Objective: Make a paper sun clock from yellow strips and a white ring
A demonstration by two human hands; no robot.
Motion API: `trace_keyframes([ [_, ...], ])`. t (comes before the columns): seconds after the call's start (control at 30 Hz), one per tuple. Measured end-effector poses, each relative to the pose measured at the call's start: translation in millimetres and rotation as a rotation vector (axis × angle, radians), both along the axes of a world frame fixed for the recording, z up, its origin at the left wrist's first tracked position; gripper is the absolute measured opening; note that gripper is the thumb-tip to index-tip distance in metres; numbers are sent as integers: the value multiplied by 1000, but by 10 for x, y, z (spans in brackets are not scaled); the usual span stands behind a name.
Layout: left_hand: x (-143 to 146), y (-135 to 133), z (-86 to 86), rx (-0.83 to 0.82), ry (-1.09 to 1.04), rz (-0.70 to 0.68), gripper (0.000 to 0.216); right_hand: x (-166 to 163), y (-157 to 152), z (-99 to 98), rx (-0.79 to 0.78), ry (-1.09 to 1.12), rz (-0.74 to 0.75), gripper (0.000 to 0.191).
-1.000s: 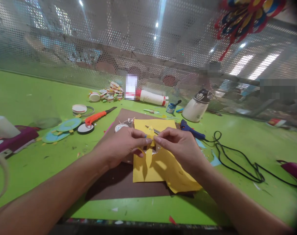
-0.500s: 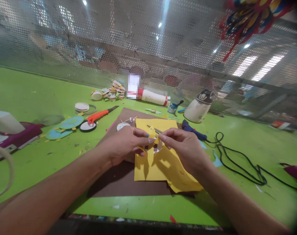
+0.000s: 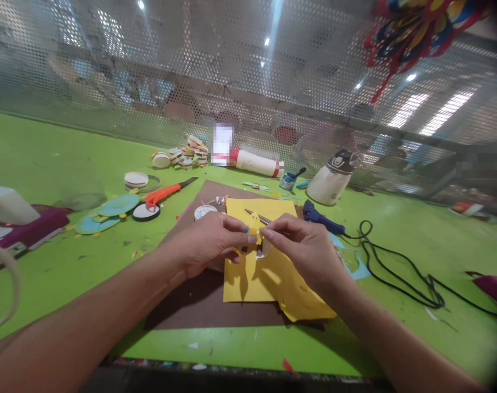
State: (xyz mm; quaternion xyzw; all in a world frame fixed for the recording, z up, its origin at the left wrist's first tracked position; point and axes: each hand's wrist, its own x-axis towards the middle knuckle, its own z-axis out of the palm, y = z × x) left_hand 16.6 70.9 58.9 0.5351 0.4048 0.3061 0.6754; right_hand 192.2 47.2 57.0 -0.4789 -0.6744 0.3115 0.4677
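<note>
Pinching from both sides, the left hand [image 3: 209, 240] and the right hand [image 3: 305, 245] are closed on one small yellow paper cut-out [image 3: 254, 226], held just above the counter [image 3: 47, 158], fingertips nearly touching. A narrow yellow strip [image 3: 250, 267] is seen hanging down from the cut-out between the two hands. Beneath them two yellow paper sheets [image 3: 281, 284] are laid, one flat and one crumpled at the lower right, both resting on one dark brown board [image 3: 199, 305]. One thin metal tool [image 3: 258, 216], too small to be identified, is seen lying on the far part of the flat sheet.

On the green counter, to the left of the board, one orange-handled utility knife [image 3: 166, 192] is placed, with one black-rimmed white disc [image 3: 145, 212] touching its handle end and two light blue paper discs [image 3: 105, 213] beside that. One white round tape roll [image 3: 136, 179] lies farther back. One small white spool [image 3: 202, 212] sits at the board's far left corner. Behind, one pile of small red-and-white rolls [image 3: 186, 154] and one white tube with red bands [image 3: 256, 162] are set near the perforated metal screen [image 3: 191, 82]. To the right, one blue glue gun [image 3: 319, 217] with one black cord [image 3: 399, 273], one small blue pot [image 3: 288, 180] and one white jug with a dark lid [image 3: 332, 179] are found. Two purple objects are cut off at the edges, one at the left [image 3: 27, 229] and one at the right [image 3: 493, 286].
</note>
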Motion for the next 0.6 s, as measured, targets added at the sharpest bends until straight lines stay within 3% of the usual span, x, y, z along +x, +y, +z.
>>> trace_keyframes([
  [0.23, -6, 20, -42, -14, 100, 55, 26, -6, -23, 11, -40, -29, -16, 17],
  [0.43, -13, 43, -75, 67, 98, 57, 24, 16, -7, -46, 2, -127, 15, 18],
  [0.6, -15, 34, -64, 112, 127, 49, 24, -13, -28, -45, 31, -68, -30, 16],
])
